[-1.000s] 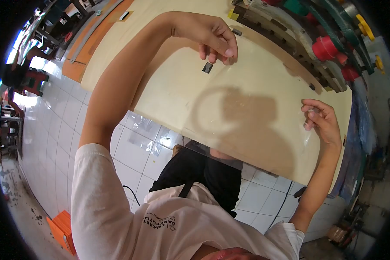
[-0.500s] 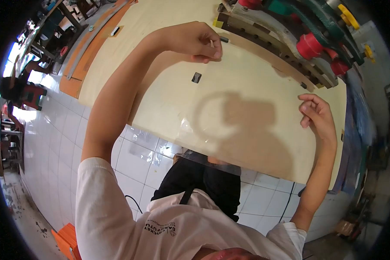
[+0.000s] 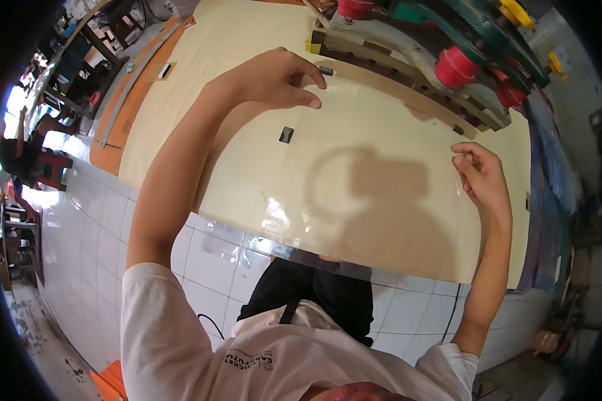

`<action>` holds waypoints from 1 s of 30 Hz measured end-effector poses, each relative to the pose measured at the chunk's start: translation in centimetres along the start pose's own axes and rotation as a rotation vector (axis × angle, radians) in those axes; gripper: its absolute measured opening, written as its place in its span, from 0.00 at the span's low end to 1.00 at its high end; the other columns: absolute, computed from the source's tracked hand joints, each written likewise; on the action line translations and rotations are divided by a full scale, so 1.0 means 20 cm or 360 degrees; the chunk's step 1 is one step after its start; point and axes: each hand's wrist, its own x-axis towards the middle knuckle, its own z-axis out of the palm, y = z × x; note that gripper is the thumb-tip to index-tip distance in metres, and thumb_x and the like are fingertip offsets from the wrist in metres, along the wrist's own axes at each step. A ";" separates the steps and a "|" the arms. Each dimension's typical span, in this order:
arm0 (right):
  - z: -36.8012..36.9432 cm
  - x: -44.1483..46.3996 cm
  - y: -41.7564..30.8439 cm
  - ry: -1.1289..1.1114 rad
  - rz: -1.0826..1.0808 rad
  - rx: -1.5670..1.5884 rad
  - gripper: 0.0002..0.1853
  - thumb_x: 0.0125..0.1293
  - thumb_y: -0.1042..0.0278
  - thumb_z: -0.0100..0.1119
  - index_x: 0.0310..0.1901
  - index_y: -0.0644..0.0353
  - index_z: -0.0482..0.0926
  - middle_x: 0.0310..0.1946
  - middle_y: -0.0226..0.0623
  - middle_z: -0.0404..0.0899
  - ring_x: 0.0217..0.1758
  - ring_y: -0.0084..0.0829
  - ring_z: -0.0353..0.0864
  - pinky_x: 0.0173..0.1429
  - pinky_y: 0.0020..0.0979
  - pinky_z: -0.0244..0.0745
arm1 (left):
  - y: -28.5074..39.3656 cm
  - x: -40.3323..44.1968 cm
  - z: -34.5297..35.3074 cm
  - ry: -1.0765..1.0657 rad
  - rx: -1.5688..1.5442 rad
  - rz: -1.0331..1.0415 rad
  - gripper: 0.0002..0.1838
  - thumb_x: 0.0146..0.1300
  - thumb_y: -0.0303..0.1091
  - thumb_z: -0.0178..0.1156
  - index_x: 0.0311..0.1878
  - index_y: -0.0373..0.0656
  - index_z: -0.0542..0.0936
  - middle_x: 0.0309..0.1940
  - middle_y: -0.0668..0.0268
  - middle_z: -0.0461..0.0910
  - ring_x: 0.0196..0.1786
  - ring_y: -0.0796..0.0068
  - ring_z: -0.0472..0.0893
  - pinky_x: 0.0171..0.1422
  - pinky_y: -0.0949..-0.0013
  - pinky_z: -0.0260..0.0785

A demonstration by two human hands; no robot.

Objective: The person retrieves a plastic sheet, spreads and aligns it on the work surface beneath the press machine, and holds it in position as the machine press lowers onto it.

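My left hand (image 3: pixel 277 79) is over the far part of a pale yellow work board (image 3: pixel 374 123). Its thumb and index finger are apart, with nothing visible between them. Close to its fingertips is a small dark block (image 3: pixel 325 70). At the board's right side my right hand (image 3: pixel 483 172) has loosely bent fingers, with a small gap between thumb and index tip. Another dark block (image 3: pixel 458 129) sits just beyond it. Clear plastic film (image 3: pixel 274 215) glints on the board and hangs over the near edge; its full outline is hard to see. A black rectangular piece (image 3: pixel 286 134) lies nearer me.
A machine with a slotted bar (image 3: pixel 408 80), red knobs (image 3: pixel 456 67) and green arms stands along the far right. To the left are an orange board (image 3: pixel 110 144) and a metal strip (image 3: pixel 137 83). A person (image 3: pixel 17 147) is at the far left.
My left thumb and index finger have spread from a closed pose. My right hand has stayed nearly in place, fingers still bent. The view has shifted slightly.
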 end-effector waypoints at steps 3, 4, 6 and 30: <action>-0.01 0.01 0.01 -0.0027 -0.0042 -0.0030 0.11 0.75 0.74 0.64 0.55 0.68 0.84 0.23 0.20 0.73 0.19 0.12 0.68 0.23 0.21 0.62 | -0.02 0.00 0.01 0.0030 -0.0006 0.0042 0.21 0.65 0.42 0.77 0.56 0.39 0.89 0.21 0.70 0.73 0.24 0.78 0.71 0.31 0.66 0.64; -0.01 0.00 0.01 -0.0026 -0.0042 -0.0030 0.11 0.75 0.74 0.64 0.55 0.68 0.84 0.23 0.20 0.73 0.19 0.12 0.68 0.23 0.21 0.62 | -0.02 0.00 0.01 0.0033 -0.0032 0.0041 0.21 0.65 0.42 0.77 0.56 0.38 0.89 0.21 0.71 0.72 0.24 0.78 0.71 0.31 0.66 0.64; 0.00 0.00 0.00 -0.0009 -0.0063 -0.0063 0.11 0.75 0.74 0.64 0.54 0.68 0.84 0.23 0.20 0.73 0.19 0.12 0.67 0.24 0.21 0.61 | -0.02 0.00 0.01 0.0028 -0.0063 0.0034 0.21 0.66 0.41 0.77 0.56 0.38 0.89 0.21 0.71 0.72 0.24 0.78 0.71 0.31 0.66 0.64; 0.03 0.03 0.08 0.0076 -0.0261 -0.0209 0.09 0.76 0.74 0.66 0.52 0.68 0.84 0.21 0.17 0.67 0.21 0.12 0.64 0.26 0.21 0.58 | 0.00 0.00 0.00 0.0031 -0.0011 -0.0040 0.22 0.65 0.41 0.77 0.57 0.38 0.88 0.21 0.69 0.73 0.25 0.76 0.73 0.34 0.65 0.67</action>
